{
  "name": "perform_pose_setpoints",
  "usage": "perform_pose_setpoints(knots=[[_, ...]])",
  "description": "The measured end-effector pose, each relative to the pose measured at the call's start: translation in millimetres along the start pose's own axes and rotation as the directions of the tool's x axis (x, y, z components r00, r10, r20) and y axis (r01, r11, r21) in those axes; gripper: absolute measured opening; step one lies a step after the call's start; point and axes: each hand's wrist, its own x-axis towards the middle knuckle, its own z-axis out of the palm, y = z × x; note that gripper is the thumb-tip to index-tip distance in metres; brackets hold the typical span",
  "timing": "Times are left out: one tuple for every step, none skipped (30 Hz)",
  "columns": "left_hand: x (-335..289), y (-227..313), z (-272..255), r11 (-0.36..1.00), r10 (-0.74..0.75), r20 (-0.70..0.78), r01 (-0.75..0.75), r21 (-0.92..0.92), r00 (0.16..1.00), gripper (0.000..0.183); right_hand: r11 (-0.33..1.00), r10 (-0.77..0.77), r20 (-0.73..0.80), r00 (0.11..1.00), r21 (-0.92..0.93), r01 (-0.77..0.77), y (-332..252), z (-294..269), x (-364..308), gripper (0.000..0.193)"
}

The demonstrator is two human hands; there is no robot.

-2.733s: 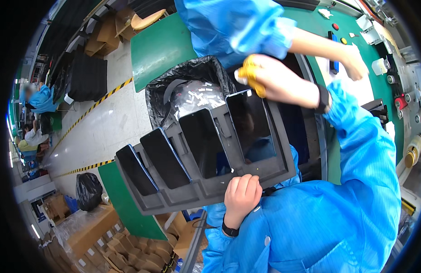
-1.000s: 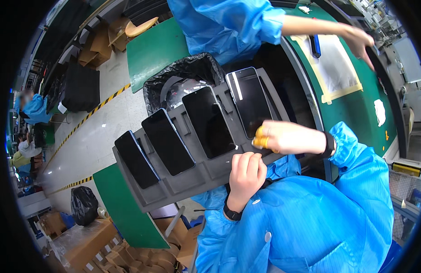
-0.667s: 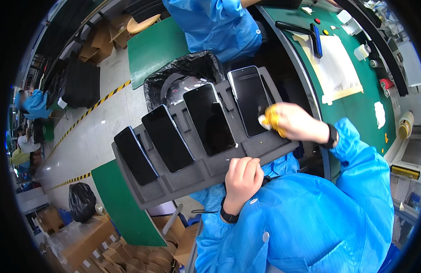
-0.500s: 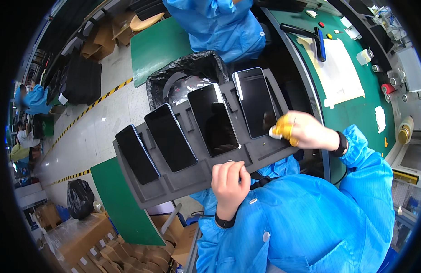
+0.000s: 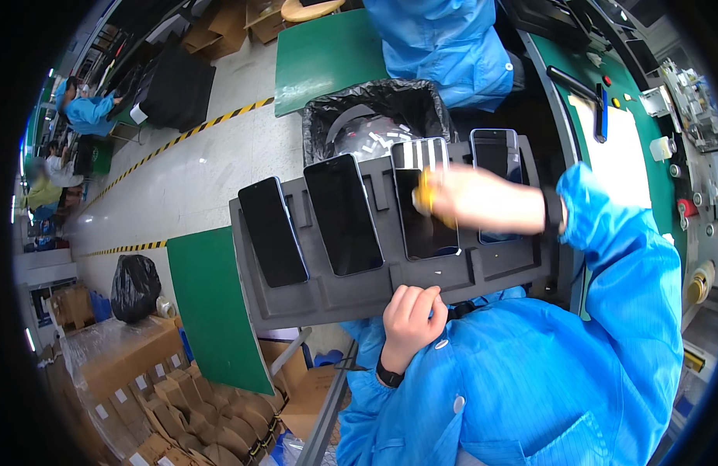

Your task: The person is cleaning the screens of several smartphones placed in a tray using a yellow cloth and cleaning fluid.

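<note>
A dark grey foam tray (image 5: pixel 275 309) lies before me with a phone (image 5: pixel 275 233), a phone (image 5: pixel 343 217), a phone (image 5: pixel 421 241) and a phone (image 5: pixel 495 147) in its slots, black screens up. Over the third phone from the left is my right hand (image 5: pixel 471 198), smeared by motion, with yellow coverings on its fingers. Those fingers are drawn together at the screen; whatever they pinch cannot be made out now. My left hand (image 5: pixel 413 318) is curled closed on the tray's near edge, with its fingertips partly hidden.
Beyond the tray stands a black-lined bin (image 5: pixel 328 124) with white scraps. Another person's blue sleeve and coat (image 5: pixel 444 54) are at the far side. On the right is a green workbench (image 5: pixel 557 62) with a blue-and-black tool (image 5: pixel 601 113). Cardboard boxes (image 5: pixel 133 349) stand lower left.
My right hand has moved left from the rightmost phone to the one beside it. The small white thing at its fingertips no longer shows clearly. The whole view has shifted; my left hand stays at the tray.
</note>
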Motion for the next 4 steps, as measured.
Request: perform_pose_setpoints(knots=[[-1,-1,0,1.000,0.004,-0.012,-0.004,0.000,1.000,0.014,0.998,0.042,-0.040,0.998,-0.047,-0.043,28,-2,12,0.025],[-3,-2,-1,1.000,-0.003,-0.015,0.003,-0.002,1.000,0.014,0.986,0.168,-0.056,0.984,0.025,-0.167,42,-12,26,0.025],[-4,-2,-1,1.000,0.007,-0.015,-0.006,0.011,1.000,0.015,0.993,0.115,-0.088,0.989,-0.008,-0.116,41,-8,28,0.029],[-2,-4,-1,0.999,0.019,-0.019,-0.018,0.034,1.000,0.016,0.997,0.051,-0.125,0.991,-0.043,-0.057,40,2,30,0.033]])
